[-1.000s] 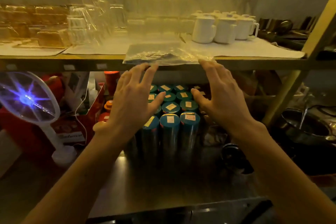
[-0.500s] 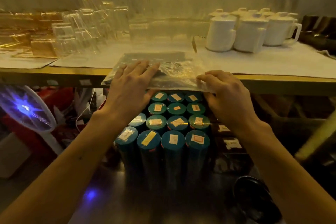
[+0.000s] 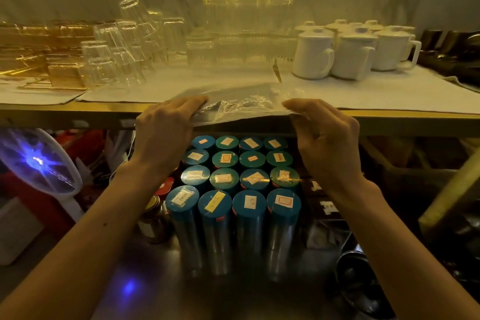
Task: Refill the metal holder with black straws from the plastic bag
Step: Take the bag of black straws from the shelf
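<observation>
A clear plastic bag with dark straws inside lies flat on the shelf edge, its near side hanging over the front. My left hand grips the bag's left near corner, fingers curled over the top. My right hand pinches the right near corner between thumb and fingers. No metal holder is in view.
Upturned clear glasses stand behind the bag, and white lidded mugs to the back right. Below the shelf stand several blue-lidded tins, a jar and a glowing bug-zapper racket.
My hands reached from below the shelf onto the bag, then curled onto its two near corners. The bag has slid slightly toward me over the shelf edge.
</observation>
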`<action>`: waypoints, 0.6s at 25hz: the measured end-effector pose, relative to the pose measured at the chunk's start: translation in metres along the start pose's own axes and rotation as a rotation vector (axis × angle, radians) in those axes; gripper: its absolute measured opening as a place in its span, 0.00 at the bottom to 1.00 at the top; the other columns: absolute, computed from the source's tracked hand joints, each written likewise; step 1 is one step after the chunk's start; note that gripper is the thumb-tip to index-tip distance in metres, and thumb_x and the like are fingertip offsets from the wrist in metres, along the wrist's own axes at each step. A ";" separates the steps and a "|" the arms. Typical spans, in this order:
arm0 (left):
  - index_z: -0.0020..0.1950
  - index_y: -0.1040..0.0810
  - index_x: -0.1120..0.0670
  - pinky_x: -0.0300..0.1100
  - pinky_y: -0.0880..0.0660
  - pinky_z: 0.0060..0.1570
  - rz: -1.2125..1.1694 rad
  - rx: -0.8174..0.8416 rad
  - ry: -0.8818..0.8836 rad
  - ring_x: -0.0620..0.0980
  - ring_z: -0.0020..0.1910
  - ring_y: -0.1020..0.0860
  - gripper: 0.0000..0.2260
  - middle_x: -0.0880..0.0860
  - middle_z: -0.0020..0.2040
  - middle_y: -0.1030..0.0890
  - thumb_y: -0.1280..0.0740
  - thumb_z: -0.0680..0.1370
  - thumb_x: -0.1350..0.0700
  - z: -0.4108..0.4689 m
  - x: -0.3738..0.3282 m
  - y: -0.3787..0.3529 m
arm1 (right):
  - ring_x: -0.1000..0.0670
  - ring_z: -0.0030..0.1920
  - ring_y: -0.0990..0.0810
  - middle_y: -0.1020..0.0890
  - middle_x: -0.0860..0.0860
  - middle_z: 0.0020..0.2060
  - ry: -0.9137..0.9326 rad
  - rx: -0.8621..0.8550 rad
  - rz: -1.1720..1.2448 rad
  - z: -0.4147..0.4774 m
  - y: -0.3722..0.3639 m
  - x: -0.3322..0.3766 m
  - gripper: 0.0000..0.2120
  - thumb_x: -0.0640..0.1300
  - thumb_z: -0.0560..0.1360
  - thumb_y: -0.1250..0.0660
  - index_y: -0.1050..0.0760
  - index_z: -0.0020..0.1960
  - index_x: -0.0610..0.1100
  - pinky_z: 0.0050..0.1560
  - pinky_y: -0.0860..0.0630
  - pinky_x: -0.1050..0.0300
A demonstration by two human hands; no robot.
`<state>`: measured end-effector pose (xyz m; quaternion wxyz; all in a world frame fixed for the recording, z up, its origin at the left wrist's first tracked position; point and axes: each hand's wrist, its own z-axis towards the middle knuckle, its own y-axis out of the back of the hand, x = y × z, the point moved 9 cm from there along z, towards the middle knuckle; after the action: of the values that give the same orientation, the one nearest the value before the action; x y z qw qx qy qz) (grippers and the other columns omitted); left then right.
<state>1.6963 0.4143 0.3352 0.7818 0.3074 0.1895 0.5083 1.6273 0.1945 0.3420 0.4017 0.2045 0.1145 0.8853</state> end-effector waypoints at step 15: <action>0.66 0.23 0.54 0.54 0.19 0.41 -0.345 -0.161 -0.100 0.57 0.48 0.16 0.17 0.56 0.56 0.16 0.41 0.80 0.51 -0.101 0.039 0.118 | 0.50 0.69 0.28 0.25 0.47 0.67 -0.683 0.129 0.608 -0.071 -0.063 0.071 0.25 0.45 0.76 0.32 0.36 0.69 0.46 0.65 0.26 0.54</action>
<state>1.5707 0.5135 0.3409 0.8878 0.2319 0.1588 0.3644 1.5946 0.2865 0.2747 0.1249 0.5332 -0.0349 0.8360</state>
